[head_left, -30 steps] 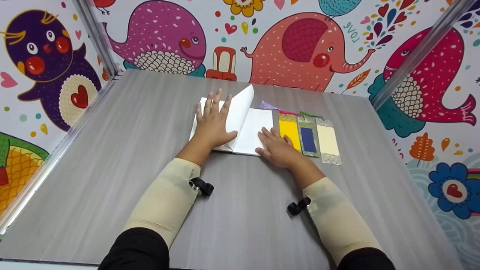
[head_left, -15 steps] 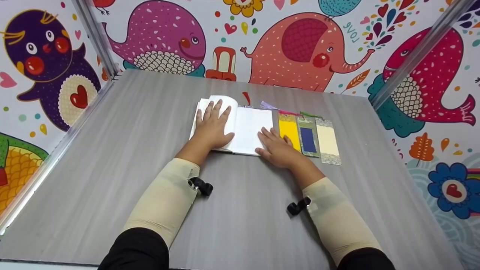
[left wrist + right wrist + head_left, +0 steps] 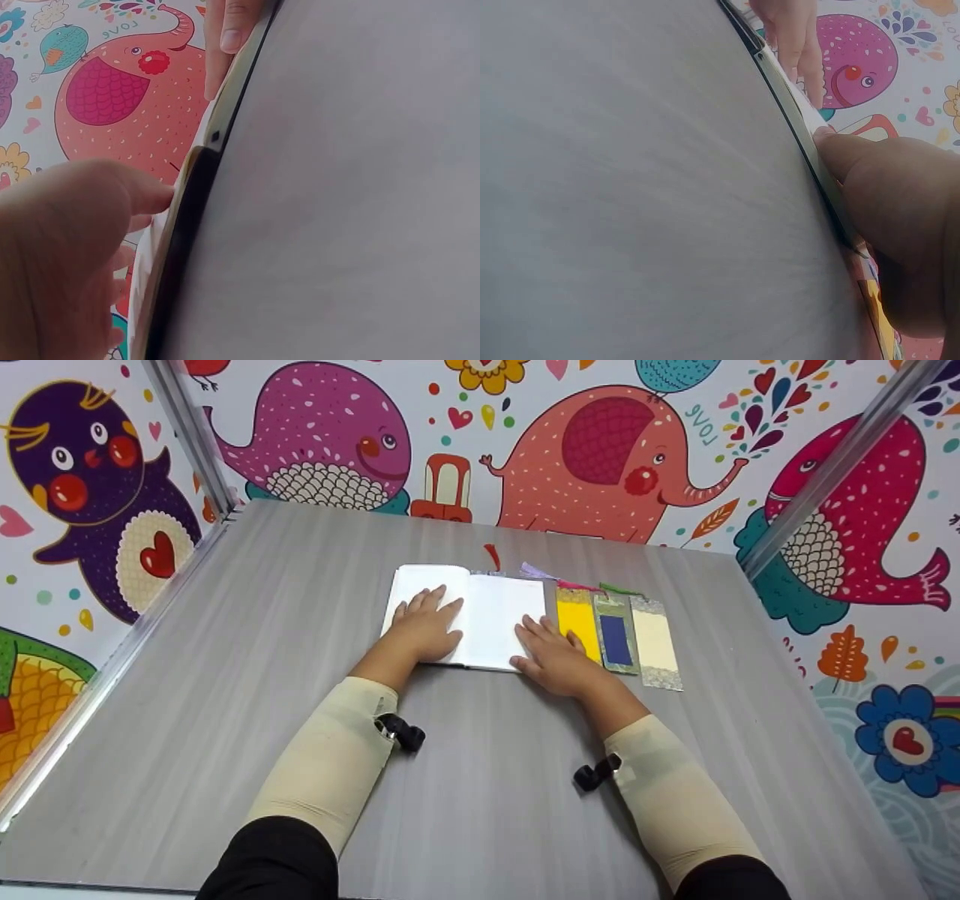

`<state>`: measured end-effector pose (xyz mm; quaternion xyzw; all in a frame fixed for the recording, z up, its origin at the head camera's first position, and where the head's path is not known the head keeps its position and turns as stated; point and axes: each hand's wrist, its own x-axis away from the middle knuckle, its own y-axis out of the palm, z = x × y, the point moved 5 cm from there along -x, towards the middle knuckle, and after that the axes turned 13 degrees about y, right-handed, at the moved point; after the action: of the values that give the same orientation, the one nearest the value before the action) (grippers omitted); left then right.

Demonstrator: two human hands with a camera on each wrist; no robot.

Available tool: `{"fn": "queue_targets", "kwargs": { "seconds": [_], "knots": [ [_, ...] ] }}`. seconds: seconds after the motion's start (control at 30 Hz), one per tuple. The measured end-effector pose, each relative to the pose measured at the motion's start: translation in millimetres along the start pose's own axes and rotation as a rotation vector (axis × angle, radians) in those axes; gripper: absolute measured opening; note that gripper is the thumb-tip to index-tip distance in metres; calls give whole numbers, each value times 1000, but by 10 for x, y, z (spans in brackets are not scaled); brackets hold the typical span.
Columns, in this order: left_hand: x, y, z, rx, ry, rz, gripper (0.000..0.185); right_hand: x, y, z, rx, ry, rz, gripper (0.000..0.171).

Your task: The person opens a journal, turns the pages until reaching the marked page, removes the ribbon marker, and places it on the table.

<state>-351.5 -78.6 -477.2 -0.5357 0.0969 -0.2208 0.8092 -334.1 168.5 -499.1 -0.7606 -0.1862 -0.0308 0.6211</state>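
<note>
Evidently to keep its blank pages from springing up, both hands lie flat with straight fingers on the open notebook [image 3: 480, 611] mid-desk [image 3: 225, 675], left hand [image 3: 425, 626] on the left page, right hand [image 3: 555, 656] at its near right corner beside three bookmarks [image 3: 619, 636].

Both forearms extend forward from the lower edge of the head view, converging toward the centre. Each wears a beige sleeve over a black upper sleeve, with a black strap at the wrist. The left hand [image 3: 424, 626] lies palm down, fingers straight and close together, pointing forward and slightly right. The right hand [image 3: 553, 654] lies palm down, fingers straight and slightly spread, pointing forward and left. The hands are near each other, not touching.
</note>
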Motion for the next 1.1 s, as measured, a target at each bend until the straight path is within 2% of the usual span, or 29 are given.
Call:
{"fn": "queue_targets", "kwargs": {
  "seconds": [0.3,0.43,0.87,1.1],
  "knots": [
    [-8,45,-44,9,-13,-76,68,-2,-19,-25,-5,-21,36,72],
    [10,32,-33,11,-19,-88,72,7,-47,-31,-6,-24,38,71],
    [15,24,-4,45,-5,-103,112,71,-173,52,-74,-56,4,80],
    [9,51,31,66,7,-95,126,40,-193,72,-152,-33,50,67]
  ]
}}
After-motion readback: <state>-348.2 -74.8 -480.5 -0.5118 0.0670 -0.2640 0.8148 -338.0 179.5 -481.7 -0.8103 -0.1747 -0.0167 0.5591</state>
